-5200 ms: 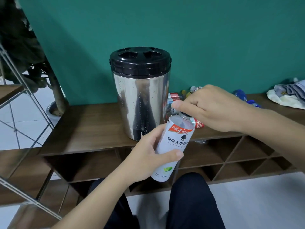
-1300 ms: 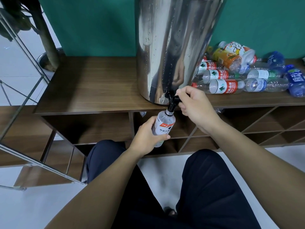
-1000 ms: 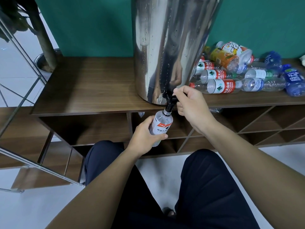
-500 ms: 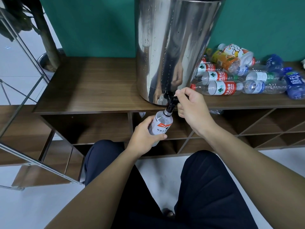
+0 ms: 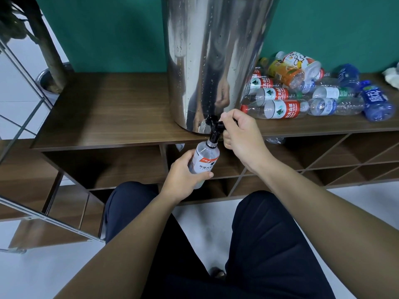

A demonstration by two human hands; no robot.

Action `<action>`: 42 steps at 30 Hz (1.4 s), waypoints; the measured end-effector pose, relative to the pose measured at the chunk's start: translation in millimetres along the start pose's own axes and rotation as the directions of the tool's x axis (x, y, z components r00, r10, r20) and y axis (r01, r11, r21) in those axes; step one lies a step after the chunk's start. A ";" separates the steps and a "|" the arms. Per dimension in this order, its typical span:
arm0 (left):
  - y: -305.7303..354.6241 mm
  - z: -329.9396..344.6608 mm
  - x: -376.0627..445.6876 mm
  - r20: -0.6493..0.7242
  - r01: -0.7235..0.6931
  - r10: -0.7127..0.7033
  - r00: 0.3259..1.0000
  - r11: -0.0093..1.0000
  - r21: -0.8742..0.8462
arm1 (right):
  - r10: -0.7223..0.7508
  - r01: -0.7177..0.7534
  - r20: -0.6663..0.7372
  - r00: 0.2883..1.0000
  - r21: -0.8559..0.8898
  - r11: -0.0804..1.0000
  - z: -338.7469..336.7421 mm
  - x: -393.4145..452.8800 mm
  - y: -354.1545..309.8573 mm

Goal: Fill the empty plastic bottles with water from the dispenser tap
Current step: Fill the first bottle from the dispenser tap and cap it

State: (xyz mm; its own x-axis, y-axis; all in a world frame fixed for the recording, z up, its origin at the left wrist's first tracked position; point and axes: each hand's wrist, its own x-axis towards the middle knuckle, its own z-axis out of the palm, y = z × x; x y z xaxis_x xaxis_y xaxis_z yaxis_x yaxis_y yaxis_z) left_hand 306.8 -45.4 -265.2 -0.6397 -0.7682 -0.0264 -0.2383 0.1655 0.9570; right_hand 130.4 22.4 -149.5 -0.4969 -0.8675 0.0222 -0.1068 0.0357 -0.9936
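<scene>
Change: over the last second almost nothing has shifted; the bottle stays under the tap, both hands stay where they were, only the view has wobbled slightly.
Left hand (image 5: 183, 180): wrapped around the white-labelled bottle (image 5: 205, 161), holding it tilted, its mouth up against the black spout.
Tap (image 5: 214, 131): at 6 o'clock on the steel dispenser (image 5: 216, 61), overhanging the shelf edge.
Right hand (image 5: 243, 139): fingers curled, pinching the tap lever.
Empty bottles (image 5: 302, 93): heaped at 3 o'clock of the dispenser.
Risk: the label hides the water level, so overflow onto the lap is likely if the lever is released late; a slipped mouth would spill too.
Room: shelf top (image 5: 108, 108) bare at 9 o'clock; open cubbies below the edge.
</scene>
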 end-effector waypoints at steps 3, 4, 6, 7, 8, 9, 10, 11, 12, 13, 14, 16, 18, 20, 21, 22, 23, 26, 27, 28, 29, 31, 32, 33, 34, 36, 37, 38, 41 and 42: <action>-0.4 -0.3 0.2 -0.011 -0.008 0.008 1.000 1.000 0.001 | -0.003 0.003 0.004 1.000 0.004 1.000 0.1 0.3 -0.6; -0.4 -0.1 0.0 -0.011 -0.007 0.007 1.000 1.000 0.000 | -0.001 0.001 0.003 1.000 0.001 1.000 0.3 0.2 -0.5; -0.6 0.2 -0.5 -0.005 -0.005 0.005 1.000 1.000 -0.004 | 0.001 -0.001 -0.001 1.000 0.000 1.000 0.1 0.1 0.1; -0.8 0.4 -0.9 -0.004 -0.004 0.004 1.000 1.000 -0.003 | 0.001 -0.001 -0.002 1.000 0.004 1.000 0.2 0.1 0.9; -0.9 0.6 -1.0 -0.004 -0.004 0.004 1.000 1.000 -0.003 | 0.001 -0.001 -0.002 1.000 0.009 1.000 0.1 0.3 1.5; -1.1 0.6 -0.8 -0.003 -0.004 0.004 1.000 1.000 -0.005 | 0.000 0.000 -0.002 1.000 0.012 1.000 0.1 0.6 2.1; -1.5 0.6 -0.5 -0.002 -0.005 0.004 1.000 1.000 -0.009 | 0.000 0.000 -0.004 1.000 0.011 1.000 0.1 0.9 2.5; -1.8 0.8 -0.1 -0.002 -0.005 0.005 1.000 1.000 -0.012 | 0.001 0.000 -0.005 1.000 0.011 1.000 0.0 1.4 2.6; -2.3 0.7 -0.2 -0.001 -0.004 0.004 1.000 1.000 -0.012 | 0.002 -0.001 -0.005 1.000 0.011 1.000 0.1 1.6 2.8; -2.2 0.8 -0.2 -0.001 -0.005 0.005 1.000 1.000 -0.008 | 0.003 -0.003 -0.004 1.000 0.014 1.000 0.2 1.8 2.8; -2.0 0.9 -0.1 -0.001 -0.005 0.005 1.000 1.000 -0.005 | 0.003 -0.003 -0.004 1.000 0.016 1.000 0.3 1.7 2.7; -1.9 1.3 0.1 -0.001 -0.006 0.006 1.000 1.000 -0.003 | 0.002 -0.002 -0.005 1.000 0.015 1.000 0.5 1.4 2.5; -2.2 2.1 0.5 -0.002 -0.003 0.003 1.000 1.000 -0.004 | 0.003 -0.002 -0.007 1.000 0.015 1.000 0.6 1.0 2.3; -3.1 2.6 1.1 -0.001 -0.001 0.001 1.000 1.000 -0.007 | 0.003 -0.003 -0.007 1.000 0.016 1.000 0.8 1.0 2.3; -3.4 2.7 1.1 0.000 0.000 0.000 1.000 1.000 -0.006 | 0.005 -0.005 -0.008 1.000 0.017 1.000 0.8 1.2 2.3; -3.4 2.7 0.8 0.000 0.002 -0.002 1.000 1.000 -0.004 | 0.007 -0.007 -0.009 1.000 0.017 1.000 0.8 1.3 2.4; -3.3 2.7 0.7 -0.001 0.002 -0.002 1.000 1.000 -0.002 | 0.008 -0.008 -0.010 1.000 0.017 1.000 0.5 1.4 2.3; -3.2 2.5 0.3 -0.001 0.008 -0.008 1.000 1.000 0.001 | 0.007 -0.007 -0.010 1.000 0.012 1.000 0.3 0.9 2.1; -2.9 2.7 0.2 0.001 0.009 -0.009 1.000 1.000 0.001 | 0.007 -0.006 -0.008 1.000 0.010 1.000 0.4 0.7 2.2; -2.5 2.7 0.0 0.001 0.006 -0.006 1.000 1.000 -0.002 | 0.006 -0.006 -0.006 1.000 0.010 1.000 0.3 0.5 1.9; -2.5 3.1 0.1 -0.001 0.004 -0.004 1.000 1.000 -0.005 | 0.007 -0.007 -0.003 1.000 0.010 1.000 0.5 0.4 1.9; -2.2 3.4 0.2 -0.009 0.001 -0.001 1.000 1.000 -0.010 | 0.011 -0.011 -0.001 1.000 0.014 1.000 0.6 0.5 1.3; -2.1 3.6 0.1 -0.010 0.000 0.000 1.000 1.000 -0.010 | 0.013 -0.013 -0.002 1.000 0.014 1.000 0.6 0.5 1.0; -1.9 3.6 0.3 -0.009 0.001 -0.001 1.000 1.000 -0.008 | 0.015 -0.015 -0.003 1.000 0.014 1.000 0.4 0.7 0.6; -2.0 3.7 0.4 -0.007 0.000 -0.001 1.000 1.000 -0.007 | 0.016 -0.016 -0.004 1.000 0.014 1.000 0.2 0.6 0.3; -2.8 3.8 0.5 -0.004 0.001 -0.001 1.000 1.000 -0.008 | 0.015 -0.015 -0.006 1.000 0.014 1.000 0.1 0.1 0.1; -3.0 3.9 0.5 -0.004 0.002 -0.002 1.000 1.000 -0.010 | 0.016 -0.016 -0.007 1.000 0.015 1.000 0.4 0.0 0.3; -3.0 3.9 0.4 -0.004 0.002 -0.002 1.000 1.000 -0.013 | 0.018 -0.018 -0.008 1.000 0.018 1.000 0.7 -0.1 0.2; -2.4 4.3 -0.7 -0.001 0.006 -0.006 1.000 1.000 -0.015 | 0.021 -0.021 -0.007 1.000 0.027 0.999 1.4 -0.4 0.1; -2.3 4.3 -1.2 0.001 0.008 -0.008 1.000 1.000 -0.012 | 0.021 -0.021 -0.006 1.000 0.028 0.999 1.8 -0.8 -0.3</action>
State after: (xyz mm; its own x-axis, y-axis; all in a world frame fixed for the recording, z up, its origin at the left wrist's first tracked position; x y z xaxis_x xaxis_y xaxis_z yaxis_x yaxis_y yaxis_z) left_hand 304.9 -42.1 -268.6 -0.6382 -0.7691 -0.0344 -0.2349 0.1519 0.9601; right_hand 132.4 22.2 -149.3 -0.5040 -0.8637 0.0021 -0.0722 0.0397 -0.9966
